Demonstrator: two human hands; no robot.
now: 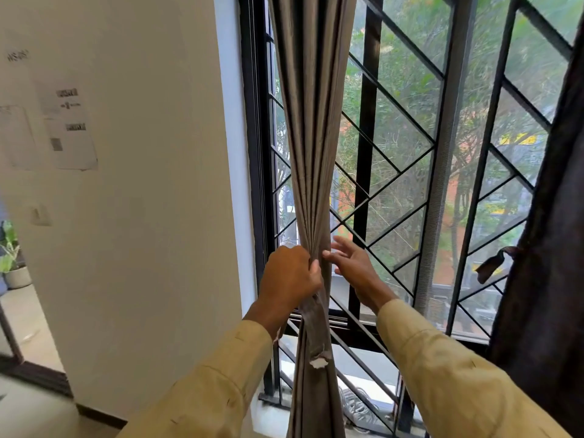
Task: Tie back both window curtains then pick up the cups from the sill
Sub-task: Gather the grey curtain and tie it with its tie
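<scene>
The left curtain (311, 121), grey-brown and pleated, hangs gathered into a narrow bundle in front of the barred window. My left hand (289, 276) is closed around the bundle at its narrowest point, with a fabric tie-back strip (316, 336) dangling below the fist. My right hand (350, 263) is just right of the bundle, fingers spread, thumb touching the fabric. The right curtain (550, 248), dark, hangs at the right edge with a tie-back (496, 262) knotted around it. No cups or sill surface are visible.
A black metal window grille (410, 172) with diagonal bars spans the window. A cream wall (151, 216) with taped papers (69, 128) lies to the left. A potted plant (12, 257) stands beyond a doorway at far left.
</scene>
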